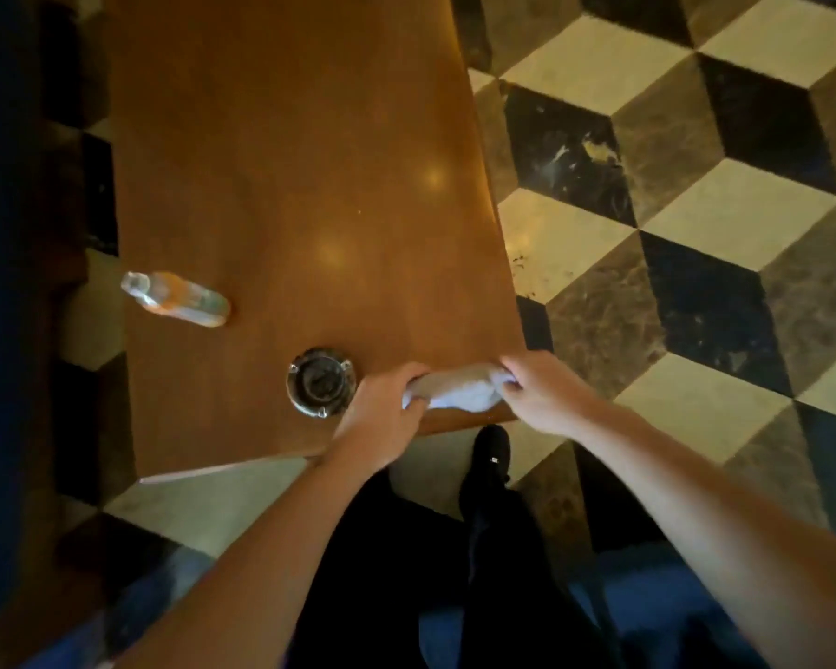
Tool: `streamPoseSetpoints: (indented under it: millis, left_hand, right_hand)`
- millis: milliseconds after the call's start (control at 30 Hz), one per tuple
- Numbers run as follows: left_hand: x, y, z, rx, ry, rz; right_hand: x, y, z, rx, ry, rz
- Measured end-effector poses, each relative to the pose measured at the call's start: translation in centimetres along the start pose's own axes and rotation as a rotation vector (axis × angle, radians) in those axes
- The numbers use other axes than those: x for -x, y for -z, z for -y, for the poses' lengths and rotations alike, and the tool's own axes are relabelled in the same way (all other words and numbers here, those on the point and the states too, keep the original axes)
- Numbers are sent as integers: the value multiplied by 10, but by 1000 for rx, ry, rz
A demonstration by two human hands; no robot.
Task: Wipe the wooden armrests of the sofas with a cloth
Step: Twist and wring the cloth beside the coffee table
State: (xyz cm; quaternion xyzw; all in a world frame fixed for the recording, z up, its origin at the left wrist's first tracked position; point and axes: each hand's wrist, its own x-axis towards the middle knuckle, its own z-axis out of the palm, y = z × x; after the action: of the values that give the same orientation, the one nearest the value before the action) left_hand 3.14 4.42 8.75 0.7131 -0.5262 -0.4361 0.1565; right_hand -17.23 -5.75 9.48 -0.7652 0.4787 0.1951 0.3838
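A pale grey-white cloth (459,388) is bunched up over the near right corner of a wooden table (310,161). My left hand (382,408) grips its left end with curled fingers. My right hand (541,393) pinches its right end. The cloth stretches between the two hands, just above the table's front edge. A dark blue sofa (1,282) runs along the left edge of the view; no wooden armrest shows plainly.
A plastic water bottle (177,299) with an orange label lies on its side at the table's left. A round glass ashtray (320,381) stands next to my left hand. The floor (696,210) is cube-patterned marble. My dark trousers and black shoe (491,456) are below the table edge.
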Motion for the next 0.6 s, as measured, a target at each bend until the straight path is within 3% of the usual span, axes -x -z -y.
streamPoseSetpoints:
  millis: [233,367,467,600]
  left_hand:
    - [-67,-5,5,-5,46,-184]
    - [-83,-43,28,-232,-109,-224]
    - [-89,-87,62,-455,-205,-158]
    - [-89,-145,107,-654,-182,-2]
  right_hand:
    - [-67,25,-15,136,231,-174]
    - [-86,-12,-44,230,370,-273]
    - [-96,-61,-69,278,366,-259]
    - [-101,-134,-100,329,290,-193]
